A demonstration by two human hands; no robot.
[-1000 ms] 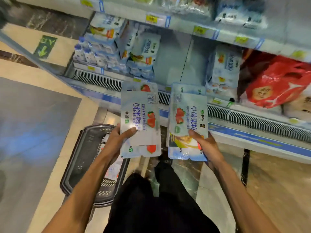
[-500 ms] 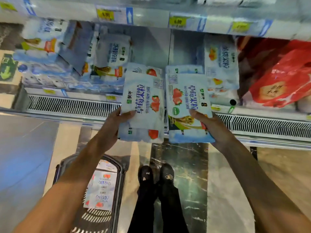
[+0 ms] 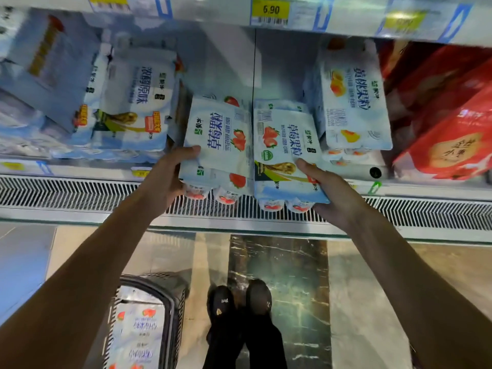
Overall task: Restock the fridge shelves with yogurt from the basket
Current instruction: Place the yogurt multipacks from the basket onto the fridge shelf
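On my far left the floor [image 3: 26,262] is pale tile with a grey-blue patch. A dark marble strip [image 3: 279,275] runs under the person's black shoes [image 3: 239,302]. The basket [image 3: 177,302] sits on the floor just left of the shoes, with a yogurt pack [image 3: 138,331] lying inside it. Higher up, a slatted vent grille [image 3: 66,190] spans the fridge front below the shelf lip [image 3: 80,169]. On the shelf, plain yogurt packs [image 3: 133,102] are stacked at left. Next comes a bare gap against the back wall, then the peach yogurt packs [image 3: 351,102], and red bags [image 3: 447,129] fill the far right. A yellow price tag [image 3: 270,9] reading 6.90 sits on the shelf edge above.

The left hand [image 3: 165,179] grasps the left strawberry pack [image 3: 221,134], thumb on top and fingers curled underneath. The right hand [image 3: 332,193] grasps the right strawberry pack [image 3: 282,145] the same way. The two packs touch side by side, with their near ends over the grille and their far ends reaching into the gap.

Against half a second ago, both packs have gone further in toward the shelf. The fridge fills more of my view, and the basket has slid down to the bottom edge.
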